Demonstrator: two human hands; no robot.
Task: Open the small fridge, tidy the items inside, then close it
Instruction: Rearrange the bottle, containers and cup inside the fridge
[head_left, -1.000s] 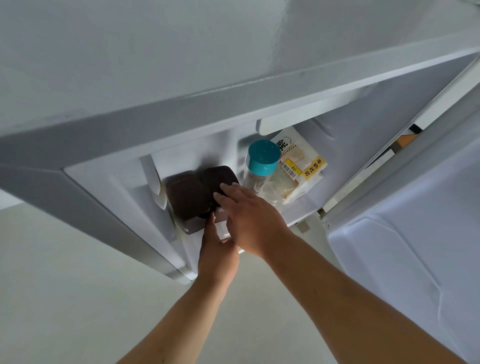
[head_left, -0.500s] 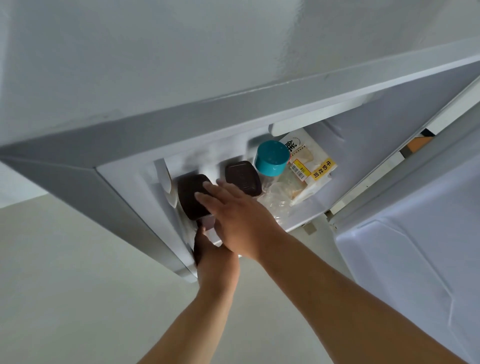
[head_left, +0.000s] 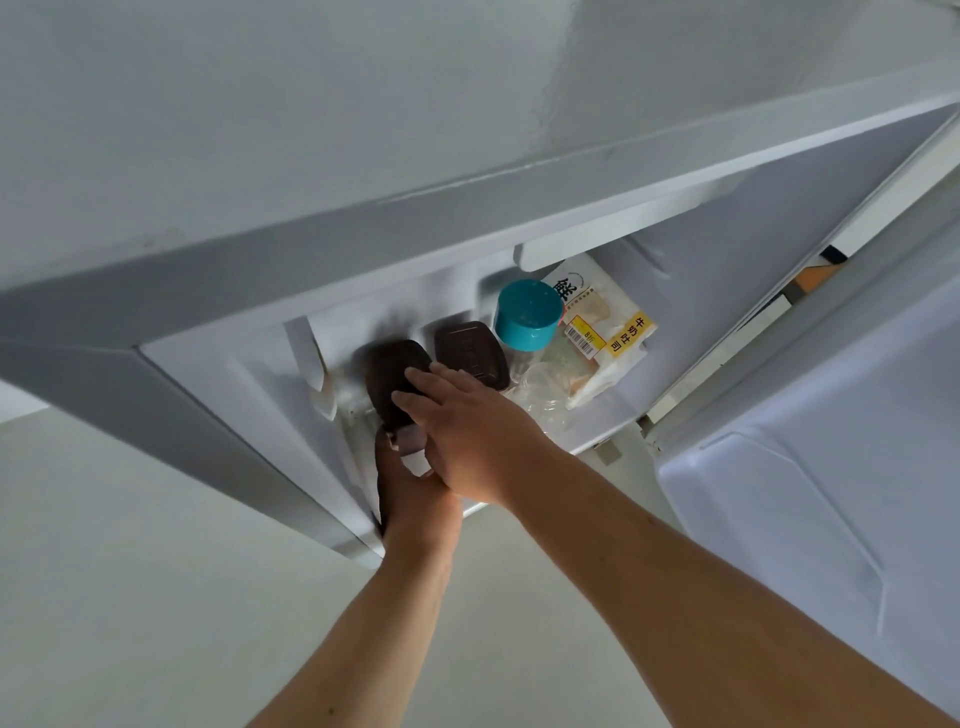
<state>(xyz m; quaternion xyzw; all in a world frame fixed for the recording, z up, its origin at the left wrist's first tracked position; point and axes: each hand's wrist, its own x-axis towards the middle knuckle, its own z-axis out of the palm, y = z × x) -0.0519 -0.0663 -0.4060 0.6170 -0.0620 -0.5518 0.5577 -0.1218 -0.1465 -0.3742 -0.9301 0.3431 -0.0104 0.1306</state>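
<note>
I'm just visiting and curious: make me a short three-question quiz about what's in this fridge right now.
1. True or false: the fridge door is open.
2. What colour is the lid on the clear bottle?
3. Which item do both hands touch? A) bread packet B) left dark-lidded container C) right dark-lidded container

Key:
1. True.
2. Teal.
3. B; the right hand lies on its lid, the left hand grips from below.
</note>
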